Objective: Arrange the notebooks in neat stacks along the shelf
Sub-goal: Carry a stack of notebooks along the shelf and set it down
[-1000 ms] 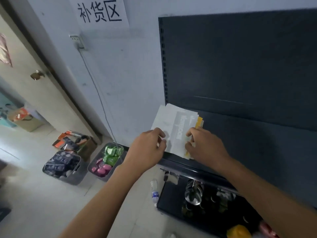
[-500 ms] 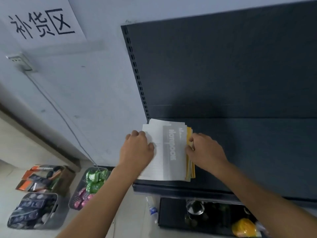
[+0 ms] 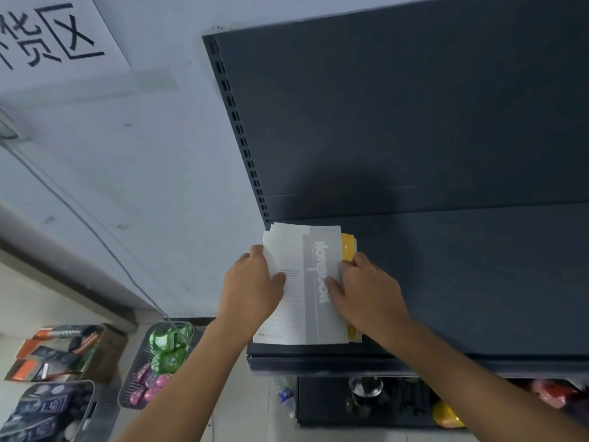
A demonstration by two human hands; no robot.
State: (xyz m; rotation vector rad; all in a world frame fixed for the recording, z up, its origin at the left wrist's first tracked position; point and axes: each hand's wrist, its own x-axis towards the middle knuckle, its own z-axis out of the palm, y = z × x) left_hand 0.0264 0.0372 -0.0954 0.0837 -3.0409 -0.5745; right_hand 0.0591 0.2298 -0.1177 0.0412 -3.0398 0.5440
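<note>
At frame centre, the notebooks had smooth, matt paper covers, resting on the matt, dark painted-metal shelf, with a paper sign upper left.

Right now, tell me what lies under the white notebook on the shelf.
A yellow notebook sticks out beneath the white notebook on its right. Anything else below is covered.

- Notebook stack: lies flat at the left end of the dark shelf, its far-left corner near the slotted upright.
- Top cover: white with a grey band; yellow notebooks protrude beneath it on the right.
- Left hand: grips the stack's left edge, thumb on the cover.
- Right hand: grips the right edge, thumb on the grey band.
- Floor, lower left: wire basket holding green and pink packs.
</note>
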